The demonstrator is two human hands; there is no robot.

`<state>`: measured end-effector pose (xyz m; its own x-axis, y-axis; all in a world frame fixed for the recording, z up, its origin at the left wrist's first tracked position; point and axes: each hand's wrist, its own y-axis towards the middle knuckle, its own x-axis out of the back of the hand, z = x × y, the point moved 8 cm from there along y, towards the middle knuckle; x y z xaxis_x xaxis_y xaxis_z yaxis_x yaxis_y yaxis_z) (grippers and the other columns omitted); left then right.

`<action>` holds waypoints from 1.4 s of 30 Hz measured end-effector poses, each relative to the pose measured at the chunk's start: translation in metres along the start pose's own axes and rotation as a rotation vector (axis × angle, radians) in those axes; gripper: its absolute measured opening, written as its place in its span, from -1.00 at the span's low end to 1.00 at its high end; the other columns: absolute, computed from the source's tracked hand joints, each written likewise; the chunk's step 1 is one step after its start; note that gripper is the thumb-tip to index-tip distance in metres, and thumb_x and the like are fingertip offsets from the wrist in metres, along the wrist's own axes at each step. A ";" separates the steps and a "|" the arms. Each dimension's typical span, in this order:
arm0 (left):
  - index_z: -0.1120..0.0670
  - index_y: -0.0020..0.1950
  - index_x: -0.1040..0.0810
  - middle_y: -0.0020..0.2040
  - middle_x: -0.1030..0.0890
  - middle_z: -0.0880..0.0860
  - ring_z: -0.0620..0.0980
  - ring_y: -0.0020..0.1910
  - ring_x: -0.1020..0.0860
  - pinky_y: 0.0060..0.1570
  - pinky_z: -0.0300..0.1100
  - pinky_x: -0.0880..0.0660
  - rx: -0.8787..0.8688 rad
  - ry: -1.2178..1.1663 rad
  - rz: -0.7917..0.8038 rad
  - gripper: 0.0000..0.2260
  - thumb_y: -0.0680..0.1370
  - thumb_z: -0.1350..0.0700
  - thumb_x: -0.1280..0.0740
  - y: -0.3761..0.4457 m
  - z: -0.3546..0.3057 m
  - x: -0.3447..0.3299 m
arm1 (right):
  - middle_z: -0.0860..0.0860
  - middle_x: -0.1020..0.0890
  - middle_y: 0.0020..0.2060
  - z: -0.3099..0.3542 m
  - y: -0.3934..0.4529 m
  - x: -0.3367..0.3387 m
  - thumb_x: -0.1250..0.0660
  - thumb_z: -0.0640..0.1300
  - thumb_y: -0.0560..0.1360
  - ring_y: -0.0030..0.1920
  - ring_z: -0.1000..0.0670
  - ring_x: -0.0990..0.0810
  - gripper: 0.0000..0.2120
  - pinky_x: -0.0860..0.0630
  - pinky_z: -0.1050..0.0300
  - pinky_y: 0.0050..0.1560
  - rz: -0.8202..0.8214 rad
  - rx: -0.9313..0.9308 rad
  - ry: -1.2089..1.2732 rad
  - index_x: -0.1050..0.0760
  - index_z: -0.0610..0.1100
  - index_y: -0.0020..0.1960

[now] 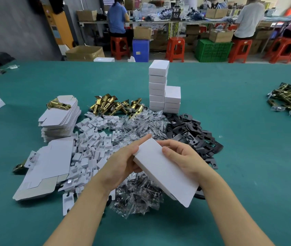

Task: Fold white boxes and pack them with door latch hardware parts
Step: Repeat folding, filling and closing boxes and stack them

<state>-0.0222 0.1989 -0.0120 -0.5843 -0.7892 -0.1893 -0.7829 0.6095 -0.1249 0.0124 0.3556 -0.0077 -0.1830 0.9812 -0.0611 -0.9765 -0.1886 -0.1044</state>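
Both hands hold one closed white cardboard box [166, 172] tilted above the green felt table [247, 139]. The right hand [183, 157] wraps its far edge, thumb on top. The left hand [123, 162] supports the near side, forefinger extended; its remaining fingers are apparently underneath. Beyond stand stacked white finished boxes [162, 89] and brass latch bolts [116, 104].

Two hands [123, 162], one held box [166, 173], two stacks of closed boxes [159, 86].
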 end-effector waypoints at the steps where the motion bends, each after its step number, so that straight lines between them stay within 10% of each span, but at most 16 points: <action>1: -0.22 0.40 -0.55 0.19 -0.46 0.19 0.14 0.09 -0.40 0.14 0.07 -0.41 -0.003 0.004 -0.006 -0.59 0.59 -0.12 -0.13 0.000 0.000 0.000 | -0.02 -0.73 0.05 -0.001 0.000 0.000 -0.40 0.14 0.53 -0.08 -0.02 -0.72 -0.68 -0.62 0.13 -0.19 0.002 -0.002 0.011 -0.63 0.13 0.26; 11: -0.09 0.54 -0.41 0.53 -0.42 -0.04 0.24 0.46 -0.38 0.42 0.33 -0.29 -0.069 -0.016 0.096 -0.53 0.65 -0.18 -0.21 -0.005 -0.007 -0.011 | -0.01 -0.74 -0.01 -0.010 0.000 0.003 -0.37 0.10 0.57 -0.16 0.03 -0.70 -0.72 -0.59 0.21 -0.24 0.000 -0.067 0.049 -0.64 0.14 0.26; 20: -0.03 0.46 -0.50 0.41 -0.35 0.31 0.22 0.09 -0.38 0.22 0.54 -0.29 -0.083 0.048 0.030 -0.37 0.54 -0.40 -0.27 -0.003 -0.006 -0.010 | 0.00 -0.74 -0.06 -0.013 0.000 0.005 -0.37 0.14 0.52 -0.20 0.01 -0.68 -0.75 -0.60 0.19 -0.25 -0.044 -0.091 0.022 -0.67 0.22 0.17; 29: -0.01 0.26 -0.61 0.41 -0.51 0.02 0.15 0.05 -0.40 -0.11 -0.13 -0.44 -0.158 0.055 -0.010 -0.51 0.56 -0.35 -0.30 -0.008 -0.013 -0.005 | -0.01 -0.74 -0.07 -0.019 0.001 0.003 -0.41 0.17 0.52 -0.22 0.01 -0.67 -0.76 -0.58 0.19 -0.26 -0.056 -0.135 0.051 -0.69 0.18 0.16; 42: -0.05 0.25 -0.66 0.39 -0.53 0.00 0.08 0.31 -0.50 0.14 -0.15 -0.53 -0.158 0.060 0.009 -0.51 0.52 -0.36 -0.34 -0.011 -0.019 -0.003 | -0.04 -0.74 -0.10 -0.020 -0.004 -0.008 -0.35 0.13 0.47 -0.24 0.02 -0.67 -0.73 -0.60 0.20 -0.27 0.008 -0.200 0.119 -0.71 0.20 0.12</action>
<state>-0.0160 0.1934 0.0084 -0.5993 -0.7899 -0.1302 -0.7988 0.6008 0.0321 0.0198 0.3476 -0.0265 -0.1645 0.9702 -0.1781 -0.9308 -0.2124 -0.2975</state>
